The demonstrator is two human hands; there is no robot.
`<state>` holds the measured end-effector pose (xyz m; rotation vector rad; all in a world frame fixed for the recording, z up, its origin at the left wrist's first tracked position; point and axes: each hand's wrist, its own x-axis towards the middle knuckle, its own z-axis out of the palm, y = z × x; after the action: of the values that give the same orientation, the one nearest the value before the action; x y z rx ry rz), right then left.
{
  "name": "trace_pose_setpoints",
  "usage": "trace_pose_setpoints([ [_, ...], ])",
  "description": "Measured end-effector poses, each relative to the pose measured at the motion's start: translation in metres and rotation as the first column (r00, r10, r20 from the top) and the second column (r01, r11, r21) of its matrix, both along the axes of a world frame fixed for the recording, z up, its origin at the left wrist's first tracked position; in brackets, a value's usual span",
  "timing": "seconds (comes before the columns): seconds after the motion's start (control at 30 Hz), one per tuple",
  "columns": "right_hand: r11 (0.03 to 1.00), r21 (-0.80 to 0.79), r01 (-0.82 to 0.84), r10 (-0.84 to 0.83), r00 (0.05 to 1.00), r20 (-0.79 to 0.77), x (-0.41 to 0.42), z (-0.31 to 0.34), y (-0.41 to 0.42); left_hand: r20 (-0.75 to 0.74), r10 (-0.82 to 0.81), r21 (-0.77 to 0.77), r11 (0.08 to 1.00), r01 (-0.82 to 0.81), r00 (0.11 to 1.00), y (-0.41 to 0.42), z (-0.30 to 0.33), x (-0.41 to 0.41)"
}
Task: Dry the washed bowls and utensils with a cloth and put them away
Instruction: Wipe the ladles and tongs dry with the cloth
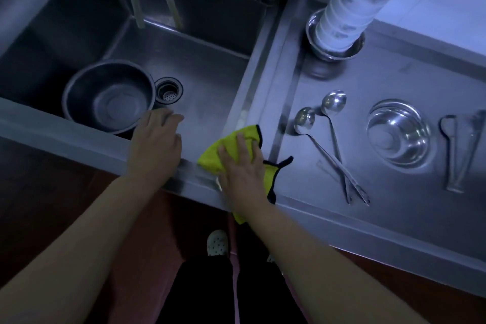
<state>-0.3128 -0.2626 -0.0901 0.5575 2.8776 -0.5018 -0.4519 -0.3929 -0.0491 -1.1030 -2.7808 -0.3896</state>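
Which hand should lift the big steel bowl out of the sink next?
Left. The left hand is empty and beside the large steel bowl in the sink basin; the right hand rests on the yellow cloth.

The cloth [234, 150] is bright yellow with a black edging. The sink [200, 66], the counter [394, 81], the big bowl [109, 96], the small bowl [398, 133] and the ladles [331, 139] are all bare silver-grey steel, tinted bluish in the dim light. The drain [168, 92] has a ring of small dots. The stack of cups [352, 5] is white with a faint grey-blue pattern. The floor [52, 192] is dark reddish brown. The trousers [200, 294] are black, the shoe [217, 242] white with holes.
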Motion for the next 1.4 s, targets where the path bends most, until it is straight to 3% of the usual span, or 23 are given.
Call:
trace_pose_setpoints([
  [0.2,0.995,-0.089,-0.053,0.031,0.972,-0.231,0.067,0.015,-0.001,0.111,-0.069,-0.04,0.996,0.074,0.991,0.023,0.002,0.026],
  [0.33,0.991,-0.014,0.135,-0.133,0.949,-0.286,0.119,0.013,0.041,0.181,-0.145,0.002,0.989,0.148,0.973,0.05,0.003,0.047],
  [0.4,0.977,-0.04,0.208,-0.212,0.961,-0.175,0.134,0.01,0.056,0.216,-0.191,0.006,0.981,0.195,0.957,0.063,0.0,0.057],
  [0.5,0.984,-0.058,0.171,-0.161,0.976,0.145,0.127,-0.008,0.06,0.228,-0.289,0.002,0.955,0.296,0.93,0.081,-0.004,0.072],
  [0.73,0.994,-0.06,0.089,-0.086,0.995,0.045,0.129,-0.019,0.053,0.245,-0.381,-0.043,0.914,0.402,0.892,0.114,-0.012,0.097],
  [0.87,0.982,-0.01,0.188,-0.188,0.982,0.011,0.188,-0.014,0.072,0.242,-0.436,-0.035,0.889,0.457,0.867,0.134,-0.013,0.114],
  [1.1,0.882,0.08,0.463,-0.469,0.879,0.086,0.274,-0.004,0.132,0.248,-0.588,-0.042,0.787,0.615,0.77,0.16,-0.023,0.147],
  [1.27,0.739,0.188,0.647,-0.664,0.747,0.041,0.315,-0.004,0.173,0.26,-0.661,-0.065,0.716,0.695,0.704,0.172,-0.027,0.161],
  [1.4,0.623,0.177,0.762,-0.778,0.626,0.047,0.309,-0.008,0.18,0.24,-0.678,-0.085,0.699,0.71,0.695,0.188,-0.022,0.169],
])
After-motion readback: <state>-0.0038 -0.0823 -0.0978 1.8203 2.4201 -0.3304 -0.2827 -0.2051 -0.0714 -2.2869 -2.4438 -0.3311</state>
